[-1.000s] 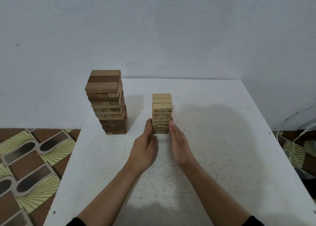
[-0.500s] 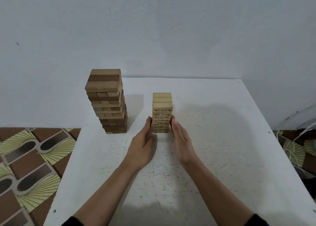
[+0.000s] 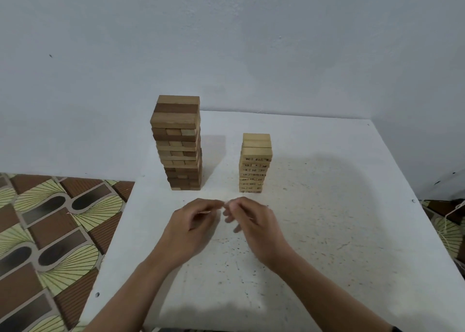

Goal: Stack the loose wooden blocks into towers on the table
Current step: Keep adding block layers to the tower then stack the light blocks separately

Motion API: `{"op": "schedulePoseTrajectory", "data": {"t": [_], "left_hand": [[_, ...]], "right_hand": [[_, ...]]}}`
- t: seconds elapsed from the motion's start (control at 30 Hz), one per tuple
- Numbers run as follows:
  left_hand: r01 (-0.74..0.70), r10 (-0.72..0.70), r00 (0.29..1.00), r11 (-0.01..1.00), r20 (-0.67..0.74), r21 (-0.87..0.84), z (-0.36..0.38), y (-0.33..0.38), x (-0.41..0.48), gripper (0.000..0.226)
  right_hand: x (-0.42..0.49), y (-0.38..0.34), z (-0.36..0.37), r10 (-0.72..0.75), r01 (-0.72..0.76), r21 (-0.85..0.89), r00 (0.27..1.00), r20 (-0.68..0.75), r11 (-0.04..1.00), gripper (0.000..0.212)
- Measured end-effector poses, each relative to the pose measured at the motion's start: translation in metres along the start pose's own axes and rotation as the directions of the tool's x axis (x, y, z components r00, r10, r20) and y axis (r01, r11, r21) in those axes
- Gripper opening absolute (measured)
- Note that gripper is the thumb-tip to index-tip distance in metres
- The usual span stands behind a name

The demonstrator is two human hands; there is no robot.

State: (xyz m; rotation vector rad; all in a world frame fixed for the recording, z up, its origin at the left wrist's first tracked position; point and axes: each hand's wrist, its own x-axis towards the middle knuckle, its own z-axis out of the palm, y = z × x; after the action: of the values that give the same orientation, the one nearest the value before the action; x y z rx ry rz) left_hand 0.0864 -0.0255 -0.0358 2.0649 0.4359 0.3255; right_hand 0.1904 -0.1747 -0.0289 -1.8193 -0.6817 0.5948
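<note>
White table (image 3: 327, 218) bears brown tower (image 3: 177, 143), pale numbered tower (image 3: 255, 163); left hand (image 3: 191, 228), right hand (image 3: 254, 228) relaxed, empty.

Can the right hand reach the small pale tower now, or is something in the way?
Probably yes. The right hand hovers just in front of the small pale tower, holding nothing, and only bare table lies between them.
</note>
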Motion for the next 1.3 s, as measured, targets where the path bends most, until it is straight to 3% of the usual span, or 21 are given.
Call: {"op": "schedulePoseTrajectory", "data": {"t": [0.27, 0.33, 0.43, 0.5, 0.63, 0.77, 0.9, 1.07, 1.3], "left_hand": [[0.156, -0.157, 0.943, 0.987, -0.294, -0.026, -0.041, -0.03, -0.007, 0.03], [0.158, -0.202, 0.906, 0.977, -0.372, -0.145, -0.049, -0.034, -0.001, 0.029], [0.067, -0.296, 0.845, 0.885, -0.445, -0.461, -0.062, -0.031, 0.016, 0.021], [0.058, -0.316, 0.855, 0.847, -0.412, -0.529, -0.067, -0.023, 0.028, 0.025], [0.094, -0.259, 0.927, 0.862, -0.273, -0.498, -0.064, -0.021, 0.053, 0.041], [0.124, -0.282, 0.931, 0.843, -0.233, -0.523, -0.057, -0.009, 0.065, 0.049], [0.12, -0.3, 0.94, 0.735, -0.161, -0.668, -0.052, 0.003, 0.069, 0.052], [0.116, -0.29, 0.946, 0.72, -0.145, -0.685, -0.049, 0.002, 0.074, 0.049], [0.127, -0.291, 0.949, 0.709, -0.123, -0.694, -0.046, 0.003, 0.079, 0.048]], "right_hand": [[0.015, -0.014, 0.044, 0.047, -0.042, -0.071, 0.996, 0.072, 0.997, 0.049], [0.021, -0.015, 0.051, 0.057, -0.055, -0.039, 0.998, 0.039, 0.998, 0.055], [0.036, -0.021, 0.061, 0.07, -0.067, 0.1, 0.997, -0.025, 0.993, 0.055], [0.049, -0.024, 0.065, 0.093, -0.078, 0.221, 0.994, -0.06, 0.972, 0.058], [0.072, -0.032, 0.071, 0.126, -0.085, 0.347, 0.987, -0.099, 0.934, 0.061], [0.085, -0.04, 0.073, 0.174, -0.111, 0.459, 0.98, -0.097, 0.882, 0.059], [0.094, -0.042, 0.079, 0.17, -0.125, 0.453, 0.984, -0.06, 0.883, 0.085], [0.102, -0.045, 0.078, 0.158, -0.118, 0.453, 0.986, -0.051, 0.884, 0.057], [0.104, -0.054, 0.082, 0.14, -0.1, 0.475, 0.989, -0.05, 0.874, 0.05]]}}
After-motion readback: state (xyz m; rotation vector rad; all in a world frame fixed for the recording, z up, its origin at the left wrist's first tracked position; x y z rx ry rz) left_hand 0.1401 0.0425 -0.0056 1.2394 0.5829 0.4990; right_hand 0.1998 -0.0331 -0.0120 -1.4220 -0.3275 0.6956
